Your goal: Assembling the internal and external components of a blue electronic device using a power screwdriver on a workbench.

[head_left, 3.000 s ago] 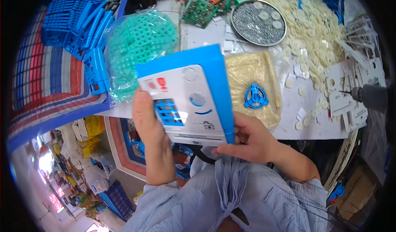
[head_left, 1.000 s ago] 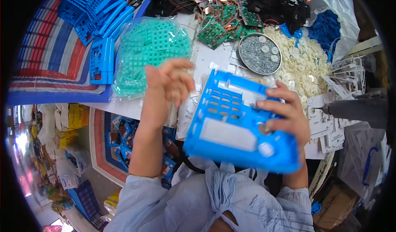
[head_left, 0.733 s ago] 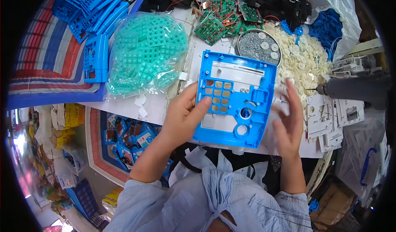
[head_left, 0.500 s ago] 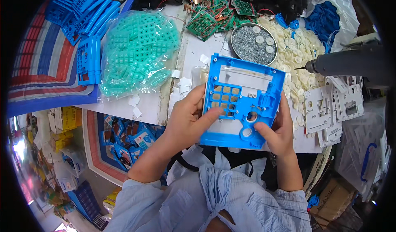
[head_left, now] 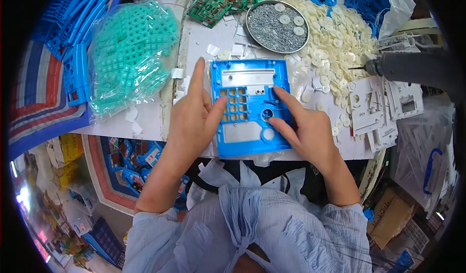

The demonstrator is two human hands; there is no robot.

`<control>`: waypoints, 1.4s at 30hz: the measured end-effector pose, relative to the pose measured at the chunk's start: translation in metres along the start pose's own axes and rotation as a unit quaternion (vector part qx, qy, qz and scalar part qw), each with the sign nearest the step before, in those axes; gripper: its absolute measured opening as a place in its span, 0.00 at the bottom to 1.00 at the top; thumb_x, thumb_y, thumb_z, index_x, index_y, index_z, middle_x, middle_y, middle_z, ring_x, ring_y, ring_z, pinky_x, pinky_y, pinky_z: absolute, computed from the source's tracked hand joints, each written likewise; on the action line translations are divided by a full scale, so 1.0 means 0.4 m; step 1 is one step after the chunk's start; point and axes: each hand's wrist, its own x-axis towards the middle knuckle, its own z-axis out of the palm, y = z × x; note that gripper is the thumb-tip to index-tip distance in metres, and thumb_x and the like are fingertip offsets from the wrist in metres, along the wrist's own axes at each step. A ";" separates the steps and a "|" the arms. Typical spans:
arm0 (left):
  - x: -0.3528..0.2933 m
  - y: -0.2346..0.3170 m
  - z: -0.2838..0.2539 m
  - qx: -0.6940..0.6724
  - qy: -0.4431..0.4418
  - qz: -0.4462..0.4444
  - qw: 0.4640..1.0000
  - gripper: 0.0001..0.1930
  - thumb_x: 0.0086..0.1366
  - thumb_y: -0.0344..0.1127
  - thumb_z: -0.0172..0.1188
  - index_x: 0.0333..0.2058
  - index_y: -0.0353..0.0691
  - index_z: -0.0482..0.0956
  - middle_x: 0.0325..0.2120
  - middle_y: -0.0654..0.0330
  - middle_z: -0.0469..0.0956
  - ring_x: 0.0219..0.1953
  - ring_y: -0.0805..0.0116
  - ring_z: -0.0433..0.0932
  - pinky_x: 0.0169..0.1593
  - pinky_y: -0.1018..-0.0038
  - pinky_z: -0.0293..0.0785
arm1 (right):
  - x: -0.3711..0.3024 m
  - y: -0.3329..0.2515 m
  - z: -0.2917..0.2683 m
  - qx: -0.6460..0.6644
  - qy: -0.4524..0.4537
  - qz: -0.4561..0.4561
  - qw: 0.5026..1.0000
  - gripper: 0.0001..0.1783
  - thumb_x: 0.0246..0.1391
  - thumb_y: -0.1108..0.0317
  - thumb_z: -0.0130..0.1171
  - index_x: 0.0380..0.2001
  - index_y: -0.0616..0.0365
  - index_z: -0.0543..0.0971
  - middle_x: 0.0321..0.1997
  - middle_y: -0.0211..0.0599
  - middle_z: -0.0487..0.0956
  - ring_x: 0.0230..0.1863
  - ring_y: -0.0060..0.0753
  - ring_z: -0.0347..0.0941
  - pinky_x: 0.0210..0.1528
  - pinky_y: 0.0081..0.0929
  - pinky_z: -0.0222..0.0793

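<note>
While the bright blue moulded plastic panel [head_left: 255, 103] lies in front of you near the close edge of the white tabletop [head_left: 196, 35], inner face up, your two grips flank it. Your left grip [head_left: 189, 122] has its thumb laid over the panel's left side, beside the grid of small square holes, and its forefinger stretched straight along the edge; I cannot tell whether the folded fingers reach underneath. Your right grip [head_left: 313, 132] is spread, thumb and forefinger well parted, both on the inner face near the round hole; no pinch shows, and its remaining fingers are hidden.

The crinkled clear plastic wrapping [head_left: 298, 74] peeping out beside the panel looks slick, so a one-sided push from your right thumb could make the piece skid or rock, especially if your left grip is only resting. Sliding it away from you could nudge the round metal dish of tiny grey metal pieces [head_left: 307, 30], just beyond the far edge, and spill them. The dark grey power driver [head_left: 403, 69] points its thin bit leftward above your right grip; lifting that wrist carelessly could bring you against the tip.
</note>
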 end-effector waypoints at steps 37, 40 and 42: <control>0.018 -0.035 0.007 -0.105 0.005 -0.025 0.994 0.32 0.64 0.27 0.65 0.66 0.35 0.69 0.18 0.67 0.67 0.20 0.79 0.64 0.26 0.79 0.63 | 0.031 -0.001 -0.035 -0.015 -0.037 -0.031 0.999 0.33 0.60 0.57 0.65 0.65 0.59 0.72 0.17 0.46 0.77 0.20 0.51 0.77 0.26 0.42 0.72; 0.014 -0.069 -0.006 -0.126 -0.003 -0.043 0.991 0.30 0.64 0.27 0.66 0.65 0.36 0.72 0.18 0.69 0.67 0.21 0.80 0.64 0.27 0.80 0.63 | 0.053 -0.012 -0.044 -0.020 -0.051 -0.051 0.997 0.30 0.60 0.57 0.64 0.61 0.60 0.74 0.18 0.47 0.78 0.21 0.52 0.77 0.27 0.44 0.72; 0.003 -0.069 -0.009 -0.112 -0.004 -0.030 0.993 0.28 0.64 0.27 0.65 0.63 0.36 0.73 0.18 0.70 0.66 0.21 0.81 0.64 0.27 0.80 0.63 | 0.056 -0.009 -0.044 -0.009 -0.055 -0.057 0.997 0.30 0.59 0.57 0.65 0.61 0.61 0.75 0.18 0.47 0.78 0.21 0.52 0.77 0.27 0.44 0.72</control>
